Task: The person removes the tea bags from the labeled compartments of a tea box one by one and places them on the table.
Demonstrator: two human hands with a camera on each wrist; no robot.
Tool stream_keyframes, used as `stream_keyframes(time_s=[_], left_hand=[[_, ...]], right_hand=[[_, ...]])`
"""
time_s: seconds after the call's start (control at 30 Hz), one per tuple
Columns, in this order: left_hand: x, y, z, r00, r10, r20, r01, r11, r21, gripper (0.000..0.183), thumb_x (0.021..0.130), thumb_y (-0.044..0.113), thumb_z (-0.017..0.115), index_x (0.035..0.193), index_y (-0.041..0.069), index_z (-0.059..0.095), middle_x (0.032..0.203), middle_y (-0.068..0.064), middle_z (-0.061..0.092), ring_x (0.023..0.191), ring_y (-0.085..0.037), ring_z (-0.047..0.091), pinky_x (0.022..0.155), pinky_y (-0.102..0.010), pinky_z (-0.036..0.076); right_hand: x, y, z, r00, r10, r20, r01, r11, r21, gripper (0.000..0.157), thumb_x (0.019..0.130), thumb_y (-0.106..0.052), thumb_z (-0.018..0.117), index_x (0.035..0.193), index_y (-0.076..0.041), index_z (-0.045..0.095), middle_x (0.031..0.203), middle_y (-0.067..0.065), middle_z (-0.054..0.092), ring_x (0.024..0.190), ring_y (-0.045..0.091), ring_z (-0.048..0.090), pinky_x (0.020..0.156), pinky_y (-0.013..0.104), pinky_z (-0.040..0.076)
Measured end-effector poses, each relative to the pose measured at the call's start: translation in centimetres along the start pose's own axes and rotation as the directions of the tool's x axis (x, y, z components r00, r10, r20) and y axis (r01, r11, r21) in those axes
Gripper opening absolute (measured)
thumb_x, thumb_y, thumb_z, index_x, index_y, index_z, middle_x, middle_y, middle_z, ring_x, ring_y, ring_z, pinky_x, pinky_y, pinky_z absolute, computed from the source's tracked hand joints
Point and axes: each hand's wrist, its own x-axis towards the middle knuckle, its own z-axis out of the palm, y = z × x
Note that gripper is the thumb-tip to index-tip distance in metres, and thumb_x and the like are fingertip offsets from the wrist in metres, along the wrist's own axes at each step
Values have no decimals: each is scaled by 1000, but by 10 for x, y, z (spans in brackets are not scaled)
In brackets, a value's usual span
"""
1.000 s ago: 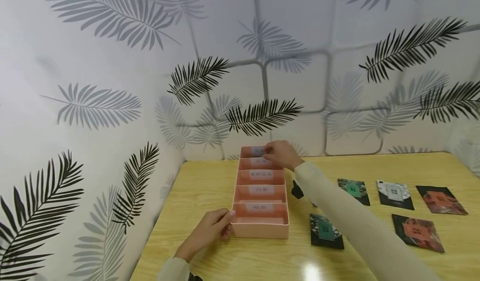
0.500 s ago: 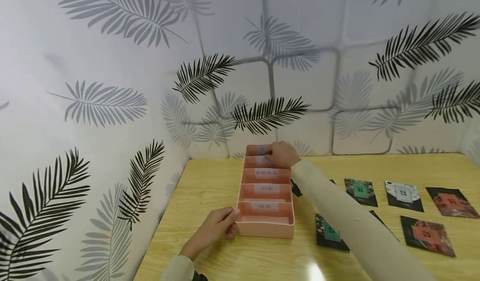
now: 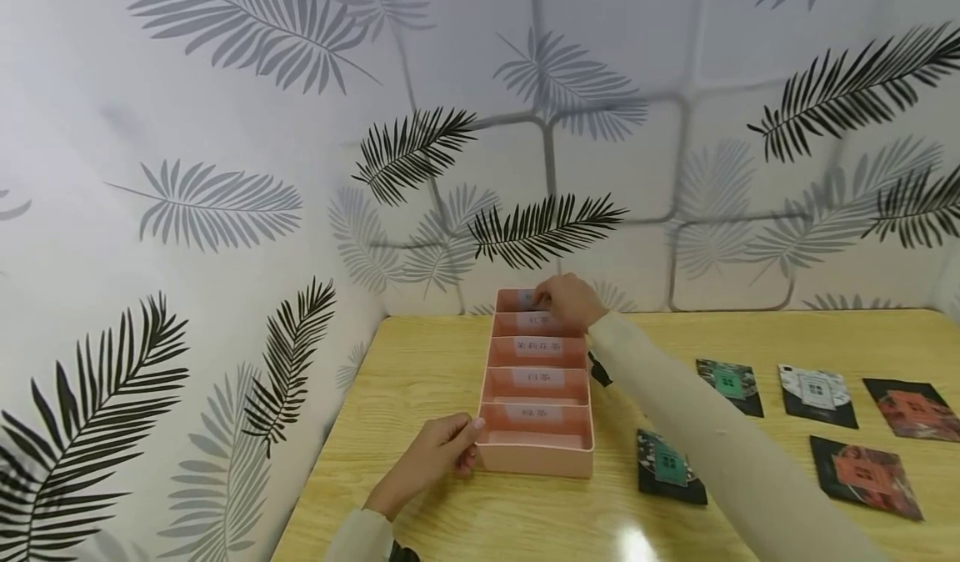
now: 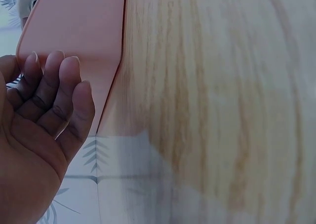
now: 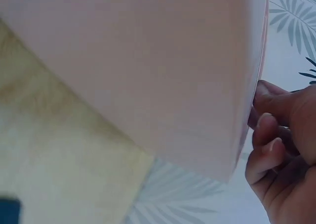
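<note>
A long pink box [image 3: 536, 459] with a row of labelled compartments stands on the table, its short side toward me. At its near left corner, my left hand [image 3: 442, 449] pinches the wall, thumb at the rim and fingers curled against the outside; the left wrist view shows those fingers [image 4: 69, 93] along the pink wall. My right hand [image 3: 573, 302] reaches over the box's right wall to the rearmost compartment, fingers bent down by its label [image 3: 527, 297]. In the right wrist view, the thumb and curled fingers of my right hand [image 5: 286, 145] meet the rim, fingertips partly hidden; I cannot tell what they grip.
Several flat packets lie on the wooden table [image 3: 405, 362] right of the box: two with green labels [image 3: 670, 464] [image 3: 727, 383], a white-labelled packet [image 3: 817, 393] and two red-labelled packets [image 3: 915, 409] [image 3: 865, 474]. My right sleeve [image 3: 697, 429] crosses beside them. A leaf-patterned wall [image 3: 420, 237] stands behind.
The head view has turned a little, so the scene sits further right. My right hand stays at the rearmost compartments and has risen slightly. The left hand keeps its grip on the near corner.
</note>
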Motion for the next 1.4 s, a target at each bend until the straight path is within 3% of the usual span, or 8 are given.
stream_keyframes(time_s=[0.33, 0.47, 0.73, 0.97, 1.07, 1.2, 1.3, 1.4], left_hand=[[2, -3, 6, 1000, -13, 11, 13, 999, -41, 46, 110, 40, 49, 85, 3, 58, 75, -5, 63, 66, -14, 60, 59, -30, 59], [3, -2, 8, 1000, -9, 14, 9, 999, -42, 45, 111, 39, 49, 84, 3, 58, 75, -5, 64, 65, -13, 61, 59, -31, 60], [4, 1, 5, 1000, 2, -4, -2, 1000, 4, 46, 110, 43, 48, 83, 7, 60, 74, -4, 65, 65, -13, 62, 61, -36, 62], [3, -1, 3, 1000, -3, -1, 3, 1000, 8, 47, 110, 43, 48, 83, 6, 59, 74, -3, 64, 64, -13, 63, 61, -35, 62], [2, -2, 3, 1000, -7, -5, 7, 1000, 7, 46, 110, 43, 48, 83, 7, 58, 74, -3, 64, 64, -13, 63, 61, -35, 62], [0, -2, 1, 1000, -7, -16, 7, 1000, -7, 46, 110, 41, 49, 83, 5, 58, 74, -4, 64, 65, -13, 63, 61, -35, 62], [0, -1, 0, 1000, -11, -25, 11, 1000, -12, 46, 110, 39, 49, 83, 3, 58, 74, -6, 64, 65, -14, 62, 61, -35, 62], [-1, -1, -1, 999, -14, -31, 14, 1000, -15, 45, 111, 37, 49, 83, 2, 58, 75, -8, 64, 65, -15, 62, 61, -36, 62]], right_hand=[[8, -1, -5, 994, 22, 107, -3, 985, -173, 20, 97, -11, 74, 115, -9, 79, 114, 8, 75, 102, 27, 71, 88, 44, 59], [9, 2, -8, 987, -32, 159, 63, 979, -195, 18, 98, -11, 73, 114, -9, 80, 109, 8, 76, 99, 26, 72, 85, 43, 61], [11, 12, -34, 950, -138, 279, 198, 959, -201, 14, 95, -6, 74, 101, -15, 83, 101, 4, 77, 92, 26, 72, 84, 47, 60], [10, 23, -35, 919, -85, 385, 193, 949, -251, 24, 95, 2, 72, 112, -13, 81, 102, 5, 77, 93, 26, 72, 85, 46, 60], [13, 27, -33, 916, -60, 396, 156, 964, -215, 27, 97, 1, 69, 117, -15, 79, 110, 4, 76, 102, 26, 71, 91, 47, 58], [19, 29, -31, 913, -128, 386, 163, 985, -59, 22, 103, -10, 66, 122, -9, 76, 117, 9, 74, 106, 26, 70, 93, 47, 57], [21, 25, -28, 903, -170, 394, 170, 985, 37, 27, 104, -23, 65, 123, -6, 75, 114, 9, 75, 96, 22, 72, 89, 44, 58], [21, 20, -24, 907, -138, 397, 137, 990, 30, 29, 103, -29, 66, 119, -9, 78, 107, 3, 76, 82, 14, 70, 81, 39, 57]])
